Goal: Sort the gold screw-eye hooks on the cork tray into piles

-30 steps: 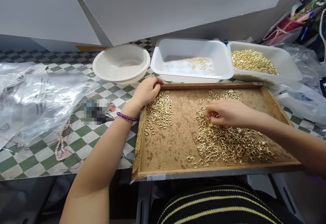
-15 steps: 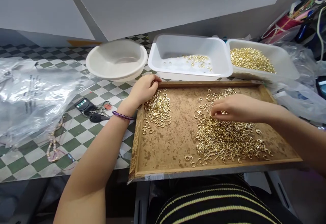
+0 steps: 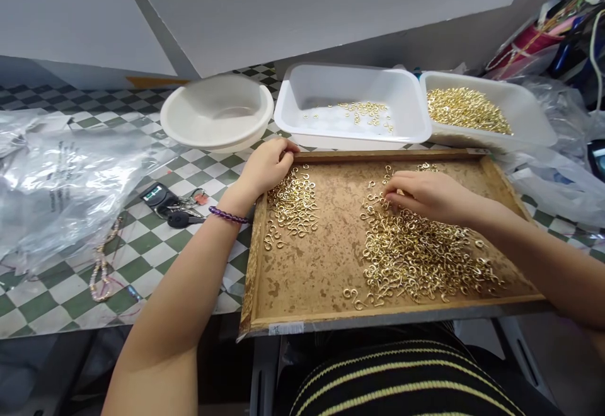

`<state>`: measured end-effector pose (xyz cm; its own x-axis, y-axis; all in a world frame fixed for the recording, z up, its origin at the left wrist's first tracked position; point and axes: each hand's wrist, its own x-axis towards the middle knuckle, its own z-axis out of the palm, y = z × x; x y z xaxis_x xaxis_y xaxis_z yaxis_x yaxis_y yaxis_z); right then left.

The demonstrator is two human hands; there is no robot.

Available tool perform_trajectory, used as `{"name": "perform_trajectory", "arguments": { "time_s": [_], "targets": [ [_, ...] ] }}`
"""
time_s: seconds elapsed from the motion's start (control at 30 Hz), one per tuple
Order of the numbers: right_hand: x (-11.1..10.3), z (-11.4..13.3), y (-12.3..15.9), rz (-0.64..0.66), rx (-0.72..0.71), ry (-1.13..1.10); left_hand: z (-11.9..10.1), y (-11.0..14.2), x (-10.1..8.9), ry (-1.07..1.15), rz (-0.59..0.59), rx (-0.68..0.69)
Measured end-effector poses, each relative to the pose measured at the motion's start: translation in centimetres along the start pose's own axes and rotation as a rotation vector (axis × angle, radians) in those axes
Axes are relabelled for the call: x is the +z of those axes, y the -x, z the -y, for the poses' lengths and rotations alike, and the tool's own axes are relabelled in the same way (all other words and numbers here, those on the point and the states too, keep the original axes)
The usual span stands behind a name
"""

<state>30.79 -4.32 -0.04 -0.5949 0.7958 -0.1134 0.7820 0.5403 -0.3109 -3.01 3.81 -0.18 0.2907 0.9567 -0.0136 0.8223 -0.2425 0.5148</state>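
A shallow wooden tray holds small gold-coloured metal hooks in two groups. The larger pile of hooks is on the right, the smaller pile in the far left corner. My left hand lies at that corner with curled fingers, closed over the tray's far rim. Above the upper left part of the large pile is my right hand, palm down. Its thumb and fingers are pinched together at loose hooks; whatever is between the fingertips is hidden.
Behind the tray stand a round white basin, a white bin with scattered gold pieces, and another bin heaped with gold pieces. Keys, a beaded strand and plastic bags lie left on the checkered table.
My right hand has shifted slightly left and away from me over the hooks, its fingers still pinched. My left hand has stayed at the tray's corner.
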Motion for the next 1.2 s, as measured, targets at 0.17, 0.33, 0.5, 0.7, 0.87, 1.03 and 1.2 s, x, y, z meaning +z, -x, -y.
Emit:
{"name": "perform_trajectory", "arguments": {
  "time_s": [0.17,0.33,0.5,0.7,0.87,1.03,1.2],
  "targets": [
    [-0.2,-0.4,0.7,0.016,-0.104,-0.085,0.2,-0.1,0.0,-0.005,-0.001,0.007],
    [0.1,0.2,0.9,0.044,-0.218,0.044,0.2,-0.1,0.0,-0.011,-0.006,0.013],
    [0.4,0.8,0.8,0.021,-0.233,0.123,0.2,-0.1,0.1,-0.005,-0.006,0.011],
    [-2.1,1.2,1.1,-0.336,-0.031,-0.023,0.0,-0.1,0.0,-0.008,0.008,0.021],
    [-4.4,2.2,1.8,-0.683,0.264,0.073,-0.1,0.0,-0.2,-0.017,0.008,0.024],
    [-4.0,2.0,2.5,-0.651,0.24,0.035,0.0,-0.1,-0.1,-0.02,0.007,0.025],
    [-2.6,1.6,2.1,-0.679,0.099,-0.049,0.1,-0.2,0.0,-0.013,0.002,0.026]
  ]
}}
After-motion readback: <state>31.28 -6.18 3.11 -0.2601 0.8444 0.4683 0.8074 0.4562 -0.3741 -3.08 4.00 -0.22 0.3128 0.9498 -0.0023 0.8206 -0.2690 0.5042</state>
